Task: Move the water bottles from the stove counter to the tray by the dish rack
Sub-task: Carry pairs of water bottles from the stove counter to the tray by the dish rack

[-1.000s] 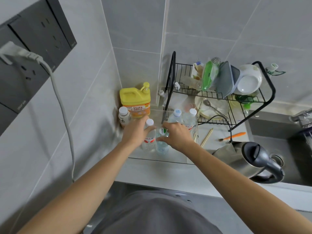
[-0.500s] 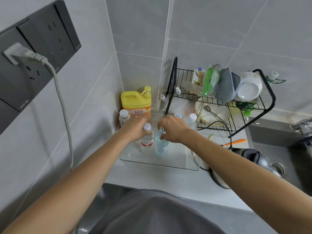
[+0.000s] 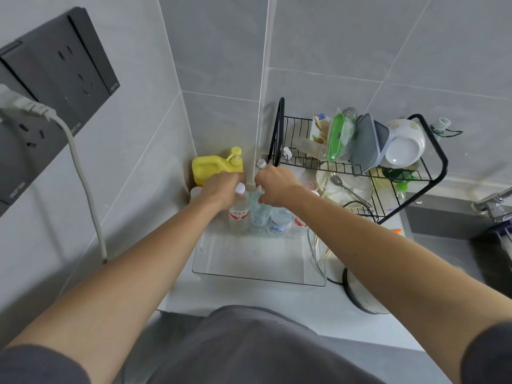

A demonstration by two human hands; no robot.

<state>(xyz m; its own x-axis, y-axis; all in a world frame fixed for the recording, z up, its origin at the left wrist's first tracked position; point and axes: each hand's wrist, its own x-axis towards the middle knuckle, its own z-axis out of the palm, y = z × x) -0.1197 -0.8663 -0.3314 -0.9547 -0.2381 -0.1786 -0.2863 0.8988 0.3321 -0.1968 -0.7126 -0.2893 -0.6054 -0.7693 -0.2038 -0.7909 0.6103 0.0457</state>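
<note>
— Pushing both bottles back, are we? A second ago they stood nearer the middle of the tray (image 3: pixel 249 273); now they sit in the far row.

— Yes. Our left hand (image 3: pixel 221 187) is curled over the top of the red-label bottle (image 3: pixel 238 214), its white cap showing by the thumb. Our right hand (image 3: pixel 274 187) is closed round the neck of the blue bottle (image 3: pixel 259 217). Both bottles stand upright on the tray floor, touching each other.

— And the two that were already in there?

— Just right of the blue one: a bottle with a blue-and-white label (image 3: pixel 278 224), and beyond it another with red on it (image 3: pixel 297 225), half hidden under our right forearm. Four in a line along the far wall of the tray.

— So this pair looks delivered. All we'd need is to let go.

— We think so, though we can't see the stove counter from here, so we can't say whether more remain.

— The surface?

— A pale counter in a tiled corner. The clear tray has its near half bare. The yellow jug (image 3: pixel 214 167) stands in the far left corner, and the black rack (image 3: pixel 360 167) with bowls and lids stands far right of the tray.

— And the rest?

— A kettle base (image 3: pixel 360 297) near right, the sink (image 3: pixel 457 250) beyond it, and dark sockets (image 3: pixel 55 87) on the left wall with a white cord (image 3: pixel 83 184) hanging down.
</note>
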